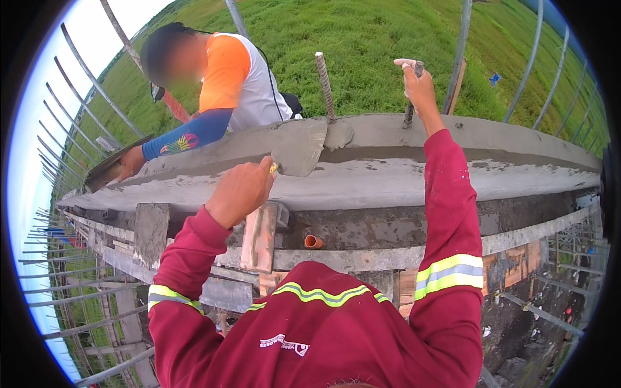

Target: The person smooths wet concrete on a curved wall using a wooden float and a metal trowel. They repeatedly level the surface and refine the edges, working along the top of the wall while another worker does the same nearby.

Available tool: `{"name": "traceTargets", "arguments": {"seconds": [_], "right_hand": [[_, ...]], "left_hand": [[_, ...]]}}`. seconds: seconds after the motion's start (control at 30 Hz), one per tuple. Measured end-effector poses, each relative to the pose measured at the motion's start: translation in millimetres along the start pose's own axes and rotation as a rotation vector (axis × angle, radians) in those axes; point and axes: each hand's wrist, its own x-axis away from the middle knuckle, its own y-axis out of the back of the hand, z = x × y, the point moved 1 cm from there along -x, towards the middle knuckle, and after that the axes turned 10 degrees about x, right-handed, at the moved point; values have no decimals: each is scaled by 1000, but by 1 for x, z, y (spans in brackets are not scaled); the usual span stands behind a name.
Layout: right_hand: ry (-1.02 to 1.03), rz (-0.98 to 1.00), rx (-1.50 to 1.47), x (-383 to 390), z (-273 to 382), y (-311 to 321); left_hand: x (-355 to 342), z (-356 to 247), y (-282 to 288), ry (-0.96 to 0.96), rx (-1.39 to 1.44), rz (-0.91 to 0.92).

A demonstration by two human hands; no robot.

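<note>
My left hand is closed, with a bit of yellow showing at the fingers. From there a broad trowel, its blade coated in grey mortar, lies against the upper edge of the concrete wall. A small lump of wet mortar sits on the wall top right beside the blade. My right hand is wrapped round an upright rebar that rises from the wall top, one finger pointing left. Another ribbed rebar stands between my hands, untouched.
A co-worker leans over the wall at the far left, a hand on a mortar-covered board. A plank, an orange pipe end and a grey board lie nearer me. Metal poles stand beyond the wall.
</note>
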Motion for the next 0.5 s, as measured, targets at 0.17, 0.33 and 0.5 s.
{"name": "traceTargets", "arguments": {"seconds": [0.17, 0.33, 0.5], "right_hand": [[-15, 5, 9, 1, 1, 0], [56, -48, 28, -3, -6, -3], [61, -61, 31, -2, -5, -3]], "left_hand": [[-3, 1, -26, 23, -132, -67], [15, 25, 1, 113, -240, -106], [9, 9, -10, 19, -122, -161]]}}
